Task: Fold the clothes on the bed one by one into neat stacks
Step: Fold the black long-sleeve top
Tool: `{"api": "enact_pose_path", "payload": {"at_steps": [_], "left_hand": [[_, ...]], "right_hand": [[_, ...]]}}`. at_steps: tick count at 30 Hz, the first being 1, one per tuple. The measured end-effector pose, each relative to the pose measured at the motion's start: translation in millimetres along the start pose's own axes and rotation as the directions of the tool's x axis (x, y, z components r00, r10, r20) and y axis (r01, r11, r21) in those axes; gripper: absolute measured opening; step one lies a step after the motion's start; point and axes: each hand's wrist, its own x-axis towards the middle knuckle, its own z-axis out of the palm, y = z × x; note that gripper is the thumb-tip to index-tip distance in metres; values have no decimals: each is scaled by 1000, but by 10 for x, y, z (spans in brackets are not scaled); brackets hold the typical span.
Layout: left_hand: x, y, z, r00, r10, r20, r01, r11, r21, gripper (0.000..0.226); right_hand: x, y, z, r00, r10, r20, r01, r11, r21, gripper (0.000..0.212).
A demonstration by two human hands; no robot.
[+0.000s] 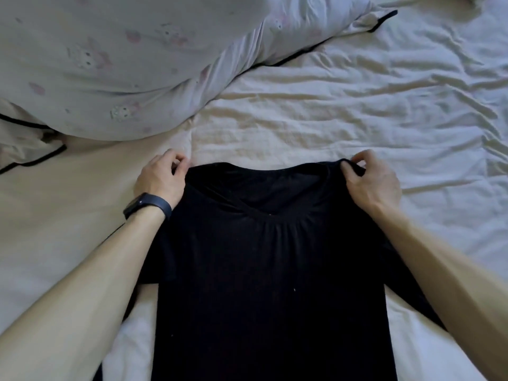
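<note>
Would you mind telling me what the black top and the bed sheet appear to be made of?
The black top: seemingly soft, matte knit jersey, since it gathers into fine folds below the neckline. The bed sheet: pale woven fabric, probably cotton, matte, holding many sharp creases.

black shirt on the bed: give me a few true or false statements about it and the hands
1. The black shirt lies spread on the bed sheet, collar away from the person. True.
2. Only the right hand holds the shirt. False: the left hand pinches the other shoulder too.
3. A dark band sits on the right wrist. False: the wristband is on the left wrist.
4. A patterned pillow lies beyond the left hand. True.
5. The shirt is already folded in half. False: its body lies open and unfolded, running off the bottom edge of the view.
</note>
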Motion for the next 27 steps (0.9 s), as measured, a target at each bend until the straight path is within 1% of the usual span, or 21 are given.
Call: {"api": "enact_pose_path", "payload": {"at_steps": [2,4,5,6,7,8,9,11,13,14,15,16,17,18,19,20,22,23,24,26,27], "left_hand": [[11,-37,1,1000,-7,11,6,997,80,24],[-44,-27,14,1000,6,-17,-3,988,154,26],[-116,15,48,997,49,-67,-34,977,212,27],[-224,90,98,985,118,-126,-81,960,268,28],[-372,210,160,966,202,-159,-146,940,308,32],[-555,352,243,944,293,-150,-234,918,321,37],[-767,520,351,920,381,-88,-339,889,306,44],[-1223,901,608,849,519,97,-527,826,202,57],[-1644,1273,902,736,629,251,-670,730,134,63],[-1787,1425,1055,692,655,303,-711,693,124,64],[-1877,1543,1195,679,649,342,-716,688,115,64],[-1921,1613,1322,699,617,362,-690,715,113,64],[-1934,1645,1425,735,566,374,-644,754,125,64],[-1942,1650,1513,766,520,378,-604,783,148,65],[-1950,1638,1577,784,494,377,-584,793,174,67],[-1955,1618,1619,790,484,378,-577,794,191,68],[-1944,1611,1629,789,476,387,-573,798,186,70],[-1944,1631,1614,794,464,392,-560,809,179,71],[-1944,1651,1586,802,444,399,-543,821,177,71],[-1951,1742,1488,819,395,416,-499,848,178,69],[-1951,1821,1436,833,362,418,-466,867,177,67]], "right_hand": [[33,-6,28,1000,1,11,-1,999,49,32],[17,37,31,999,-47,26,41,979,201,30],[-44,90,0,998,-65,12,59,960,275,30],[-134,174,-42,996,-81,-25,85,948,306,32],[-252,279,-92,994,-89,-71,106,951,290,38],[-389,403,-141,991,-77,-105,101,965,243,43],[-543,555,-197,992,-36,-123,58,982,181,47],[-879,915,-302,983,126,-132,-120,991,50,51],[-1204,1267,-432,951,247,-183,-261,964,-52,58],[-1321,1473,-479,929,300,-217,-323,943,-76,64],[-1409,1694,-540,895,366,-256,-398,913,-87,70],[-1468,1925,-607,851,438,-289,-479,873,-88,75],[-1498,2144,-688,808,507,-302,-550,831,-78,79],[-1505,2344,-769,784,548,-290,-590,803,-78,83],[-1495,2496,-835,797,546,-259,-586,803,-110,82],[-1470,2601,-892,833,507,-221,-544,824,-159,75],[-1363,2698,-1015,911,368,-186,-404,888,-219,56],[-1273,2714,-1111,931,312,-189,-346,920,-186,49],[-1162,2706,-1226,937,289,-196,-314,942,-115,45],[-882,2716,-1542,921,294,-258,-298,954,24,44],[-725,2731,-1750,900,292,-325,-285,956,70,44]]}}
